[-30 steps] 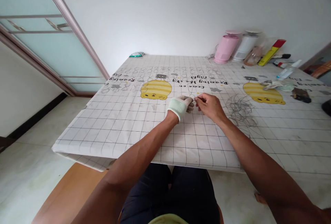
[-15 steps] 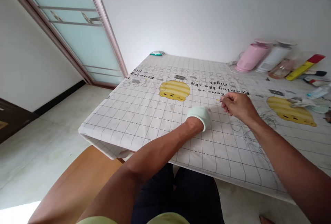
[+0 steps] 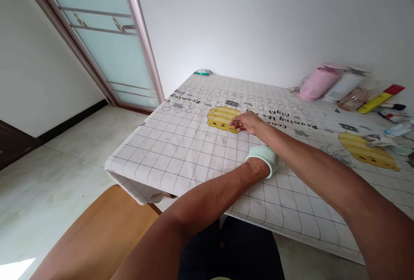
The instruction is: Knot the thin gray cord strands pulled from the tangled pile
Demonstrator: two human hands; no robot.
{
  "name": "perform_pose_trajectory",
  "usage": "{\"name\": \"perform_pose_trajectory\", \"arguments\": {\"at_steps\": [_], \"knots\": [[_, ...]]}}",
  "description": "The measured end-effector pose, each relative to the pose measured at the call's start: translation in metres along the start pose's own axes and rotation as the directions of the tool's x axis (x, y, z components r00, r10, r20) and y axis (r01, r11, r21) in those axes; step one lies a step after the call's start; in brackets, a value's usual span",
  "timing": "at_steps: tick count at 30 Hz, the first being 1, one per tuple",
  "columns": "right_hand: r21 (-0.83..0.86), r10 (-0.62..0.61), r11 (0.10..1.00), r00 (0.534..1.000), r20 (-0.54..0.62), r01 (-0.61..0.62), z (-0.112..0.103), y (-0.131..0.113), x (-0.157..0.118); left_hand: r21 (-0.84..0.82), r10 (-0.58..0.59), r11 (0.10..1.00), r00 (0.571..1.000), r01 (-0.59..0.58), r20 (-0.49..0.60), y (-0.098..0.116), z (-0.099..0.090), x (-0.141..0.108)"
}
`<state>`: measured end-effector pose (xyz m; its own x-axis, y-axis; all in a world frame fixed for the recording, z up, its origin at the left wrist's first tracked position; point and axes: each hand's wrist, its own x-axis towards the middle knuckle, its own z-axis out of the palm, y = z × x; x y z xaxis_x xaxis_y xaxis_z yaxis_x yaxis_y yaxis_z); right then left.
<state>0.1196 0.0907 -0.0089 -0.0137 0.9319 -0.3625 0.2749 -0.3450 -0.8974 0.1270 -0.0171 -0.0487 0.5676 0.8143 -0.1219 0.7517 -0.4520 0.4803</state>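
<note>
One gloved left hand (image 3: pixel 264 159) and one bare right hand (image 3: pixel 246 122) were seen over the tabletop (image 3: pixel 190 155). One wire tangle (image 3: pixel 338 156) was left to their right, many wire loops (image 3: pixel 257 101) beyond. The right's fingers were curled, any pinch unclear; the left's were hidden, their state untellable.

So the left hand's got a pale mint-green glove (image 3: pixel 262 158) on, thick cuff at the wrist, while the right hand (image 3: pixel 247 122) is bare. No sleeves on the forearms, dark trousers (image 3: pixel 249 245), plus a sliver of yellow-green top (image 3: pixel 221 278).
</note>
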Motion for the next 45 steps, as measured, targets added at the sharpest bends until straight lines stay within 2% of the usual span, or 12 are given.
{"name": "perform_pose_trajectory", "arguments": {"at_steps": [5,10,14,19,25,28,30,34,37,39,42,45], "knots": [[-0.131,0.086,0.987,0.995,-0.046,-0.091,0.009,0.001,0.027,-0.003,-0.004,1.0,0.999,0.004,0.045,-0.001,0.002,0.003],[-0.221,0.095,0.969,0.993,-0.068,-0.108,0.022,0.002,0.044,-0.025,0.001,1.0,1.0,-0.001,0.014,0.0,-0.003,-0.003],[-0.266,0.092,0.958,0.993,-0.074,-0.109,0.029,0.001,0.054,-0.009,0.017,1.0,0.999,-0.017,0.035,-0.003,-0.004,-0.004],[-0.296,0.083,0.95,0.993,-0.078,-0.102,0.031,0.001,0.058,-0.019,0.007,1.0,0.998,-0.006,0.063,-0.007,0.0,-0.002],[-0.288,0.001,0.957,0.999,-0.053,-0.016,0.019,-0.003,0.041,0.017,0.032,0.999,0.999,-0.032,-0.019,-0.006,0.007,0.004],[-0.273,-0.075,0.961,0.994,-0.081,0.05,-0.007,-0.006,0.02,0.006,0.05,0.999,0.999,-0.05,-0.002,-0.007,0.006,0.007],[-0.275,-0.133,0.956,0.987,-0.088,0.104,-0.036,-0.006,0.004,0.009,0.054,0.998,0.998,-0.054,0.011,-0.009,0.005,0.007],[-0.357,-0.278,0.905,0.957,-0.085,0.231,-0.123,0.004,-0.031,-0.075,-0.044,0.997,0.991,0.035,-0.126,-0.016,0.003,0.007],[-0.463,-0.265,0.874,0.944,-0.198,0.148,-0.193,0.019,-0.059,-0.081,-0.036,0.996,0.987,0.023,-0.159,-0.021,0.003,0.007],[-0.521,-0.231,0.849,0.947,-0.223,0.084,-0.23,0.033,-0.077,-0.03,-0.041,0.999,0.987,0.037,-0.157,-0.022,0.002,0.006],[-0.601,-0.177,0.799,0.956,-0.232,0.003,-0.259,0.055,-0.1,0.017,-0.074,0.997,0.986,0.078,-0.15,-0.02,-0.001,0.004],[-0.755,-0.19,0.655,0.972,-0.139,0.02,-0.259,0.075,-0.12,-0.033,-0.134,0.991,0.98,0.131,-0.145,-0.018,-0.003,0.002]]}}
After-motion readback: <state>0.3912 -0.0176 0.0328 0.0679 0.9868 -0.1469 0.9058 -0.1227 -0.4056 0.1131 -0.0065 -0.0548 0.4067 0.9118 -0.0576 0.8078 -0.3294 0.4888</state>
